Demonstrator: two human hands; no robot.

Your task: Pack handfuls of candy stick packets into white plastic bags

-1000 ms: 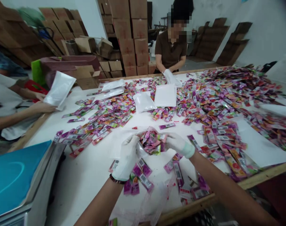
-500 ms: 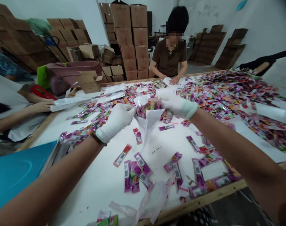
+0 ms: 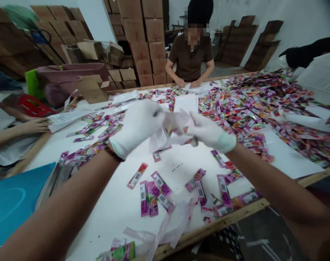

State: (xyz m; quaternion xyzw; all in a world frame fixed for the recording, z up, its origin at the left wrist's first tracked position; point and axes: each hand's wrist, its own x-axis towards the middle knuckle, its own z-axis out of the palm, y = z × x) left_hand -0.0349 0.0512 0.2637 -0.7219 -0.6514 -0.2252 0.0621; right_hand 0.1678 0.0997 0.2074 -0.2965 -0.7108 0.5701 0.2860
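Note:
My left hand (image 3: 140, 127), in a white glove, is closed on one side of a white bag (image 3: 159, 139) above the table. My right hand (image 3: 212, 135), gloved the same way, has its fingers closed at the bag's other side. Motion blurs the fingertips and the bag's mouth; a bit of pink and green shows between the hands. Below lie loose purple sachets (image 3: 162, 183) and a red-and-purple sachet (image 3: 137, 175). Just beyond the hands lies a flat white bag (image 3: 186, 103).
A large heap of sachets (image 3: 252, 105) covers the table's right side. Across the table a person (image 3: 190, 58) handles something white; another person's hand (image 3: 37, 125) is at the left. Clear plastic strips (image 3: 165, 232) lie at the near edge, a blue sheet (image 3: 18, 203) at the left.
Both hands have come closer together around the bag, and its mouth with the sachets is less visible. My left hand has risen slightly. The whole view has shifted a little.

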